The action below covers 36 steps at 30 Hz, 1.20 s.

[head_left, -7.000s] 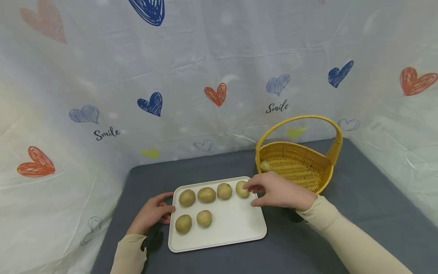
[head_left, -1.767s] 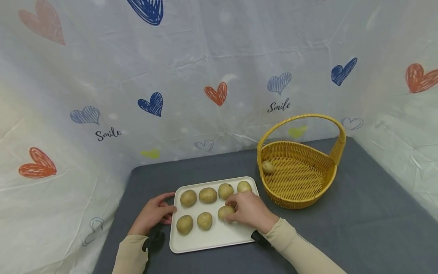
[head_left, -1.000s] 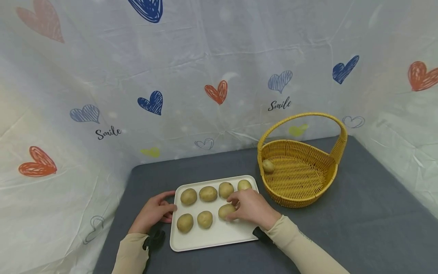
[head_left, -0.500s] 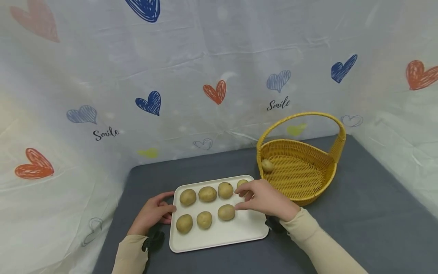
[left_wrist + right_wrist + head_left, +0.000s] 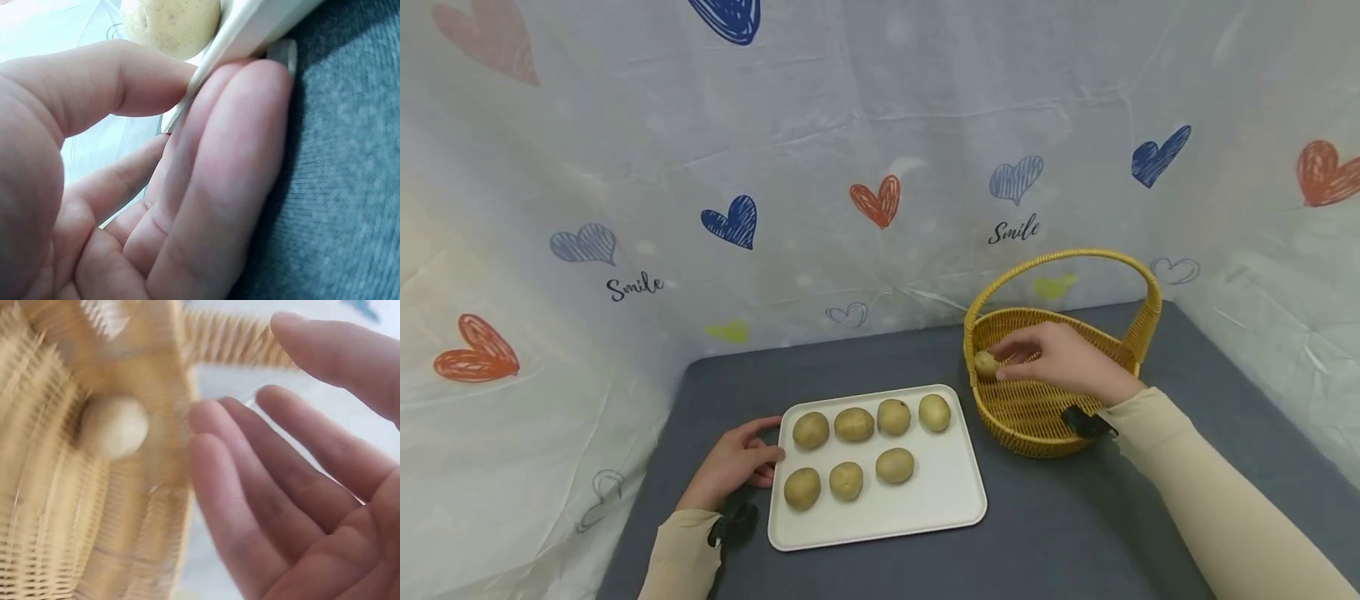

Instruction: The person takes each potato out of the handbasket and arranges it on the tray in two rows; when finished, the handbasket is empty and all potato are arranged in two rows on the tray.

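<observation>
A white rectangular tray (image 5: 936,496) lies on the table, bearing several potatoes in two rows, among them a front-row potato (image 5: 895,466). My left hand (image 5: 730,467) pinches the tray's left rim; in the left wrist view the thumb is on top and curled fingers (image 5: 240,131) are under the edge. The yellow wicker basket (image 5: 1026,417) stands right of the tray with one potato (image 5: 985,364) at its left inner side. Over the basket, my right hand (image 5: 1067,360) reaches toward that potato. The right wrist view shows its fingers relaxed, holding nothing, apart from the blurred potato (image 5: 115,427).
The basket's tall arched handle (image 5: 1067,252) rises behind and over my right hand. A dark grey cloth (image 5: 820,367) covers the table. White sheeting (image 5: 805,150) printed with hearts encloses the back and sides.
My right hand has let go of the front-row potato on the tray and moved right and back, over the basket. My left hand has stayed on the tray's rim.
</observation>
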Each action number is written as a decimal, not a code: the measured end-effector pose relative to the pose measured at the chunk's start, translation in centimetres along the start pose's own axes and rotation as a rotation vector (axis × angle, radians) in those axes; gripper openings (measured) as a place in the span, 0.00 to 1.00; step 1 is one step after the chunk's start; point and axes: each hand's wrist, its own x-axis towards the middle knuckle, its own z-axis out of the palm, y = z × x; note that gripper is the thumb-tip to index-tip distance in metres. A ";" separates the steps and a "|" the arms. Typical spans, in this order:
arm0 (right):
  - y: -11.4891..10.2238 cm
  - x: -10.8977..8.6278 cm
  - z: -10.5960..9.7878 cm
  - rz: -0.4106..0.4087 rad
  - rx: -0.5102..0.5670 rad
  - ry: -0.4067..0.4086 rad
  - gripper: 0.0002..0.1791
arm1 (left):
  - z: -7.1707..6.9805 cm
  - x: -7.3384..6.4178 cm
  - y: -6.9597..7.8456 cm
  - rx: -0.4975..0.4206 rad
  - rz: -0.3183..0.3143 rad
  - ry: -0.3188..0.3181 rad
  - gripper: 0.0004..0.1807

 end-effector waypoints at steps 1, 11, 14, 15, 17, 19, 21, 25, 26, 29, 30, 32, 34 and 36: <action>0.6 0.5 -0.1 0.011 0.015 -0.004 0.25 | -0.1 0.0 0.0 -0.001 0.000 0.000 0.39; 5.4 4.5 0.9 0.085 0.108 -0.105 0.30 | 0.0 -0.3 0.1 0.009 0.005 -0.003 0.38; 5.9 5.0 1.2 0.084 0.097 -0.114 0.29 | 0.1 -0.2 0.0 0.001 0.002 -0.005 0.38; 6.0 5.2 1.3 0.083 0.090 -0.117 0.29 | 0.2 -0.2 0.0 0.005 0.008 -0.007 0.38; 6.1 5.5 1.4 0.087 0.075 -0.117 0.29 | 0.2 -0.2 -0.1 0.002 0.006 -0.009 0.38; 6.2 5.7 1.6 0.091 0.064 -0.124 0.29 | 0.3 -0.2 -0.1 0.005 0.004 -0.012 0.38; 6.2 5.9 1.7 0.096 0.060 -0.136 0.30 | 0.3 -0.1 -0.1 0.008 0.005 -0.017 0.39; 6.3 6.1 1.9 0.119 0.053 -0.156 0.31 | 0.3 0.0 -0.1 0.003 0.003 -0.022 0.39; 6.3 6.1 1.9 0.122 0.046 -0.157 0.31 | 0.3 0.0 -0.1 0.001 -0.001 -0.019 0.39; 6.2 6.3 1.9 0.123 0.032 -0.159 0.31 | 0.2 0.0 0.0 0.001 0.000 -0.012 0.39; 6.2 6.3 1.9 0.122 0.027 -0.158 0.31 | 0.2 0.0 0.0 -0.004 -0.003 -0.006 0.39; 6.1 6.4 2.0 0.119 0.016 -0.156 0.30 | 0.2 -0.1 0.1 -0.002 0.001 -0.001 0.39; 6.0 6.6 2.0 0.119 0.012 -0.154 0.30 | 0.2 -0.1 0.1 0.000 0.003 0.004 0.39; 6.1 6.7 2.1 0.124 0.008 -0.153 0.30 | 0.1 -0.2 0.1 0.002 0.003 0.006 0.39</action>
